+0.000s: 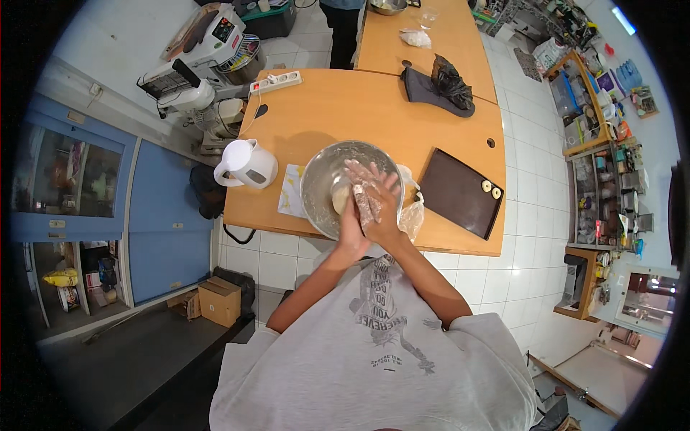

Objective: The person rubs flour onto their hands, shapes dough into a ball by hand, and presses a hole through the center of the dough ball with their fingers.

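Observation:
Over a round metal bowl at the table's near edge, both hands are brought together palm to palm. My left hand lies partly behind the other, its fingers stretched out. Across it rests my right hand, fingers extended and flat. White flour or dough residue coats the fingers. Whether anything small sits between the palms is hidden. A pale lump of dough shows inside the bowl, just left of the hands.
Right of the bowl, a dark baking tray carries pale dough rings; a clear plastic bag lies between. At left stand a white electric kettle and a printed sheet. Farther back are a power strip and a black bag. A person stands beyond.

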Motion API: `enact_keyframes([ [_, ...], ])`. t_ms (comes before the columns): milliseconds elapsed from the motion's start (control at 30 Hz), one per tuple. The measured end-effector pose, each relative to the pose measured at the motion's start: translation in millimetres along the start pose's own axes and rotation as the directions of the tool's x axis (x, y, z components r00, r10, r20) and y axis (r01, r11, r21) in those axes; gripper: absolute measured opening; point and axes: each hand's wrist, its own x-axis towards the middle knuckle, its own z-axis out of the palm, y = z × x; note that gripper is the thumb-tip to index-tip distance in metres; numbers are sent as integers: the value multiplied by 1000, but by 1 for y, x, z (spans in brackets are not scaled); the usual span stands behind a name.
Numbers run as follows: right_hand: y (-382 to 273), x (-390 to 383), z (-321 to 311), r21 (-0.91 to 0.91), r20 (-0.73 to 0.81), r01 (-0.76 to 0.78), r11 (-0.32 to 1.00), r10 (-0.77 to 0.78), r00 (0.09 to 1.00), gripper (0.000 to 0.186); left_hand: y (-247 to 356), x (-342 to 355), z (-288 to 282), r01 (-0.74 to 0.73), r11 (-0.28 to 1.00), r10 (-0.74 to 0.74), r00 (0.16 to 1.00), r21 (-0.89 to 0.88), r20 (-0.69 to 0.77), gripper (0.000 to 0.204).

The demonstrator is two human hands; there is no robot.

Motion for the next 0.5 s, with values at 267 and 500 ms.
enact_keyframes([
  [267,-60,25,-12,289,189,127,949,-187,964,40,-5,1,-17,-89,956,142,973,-278,180,76],
  [500,-18,-13,6,108,338,-107,988,65,939,45,29,25,-31,-311,946,296,944,-95,-146,72],
])
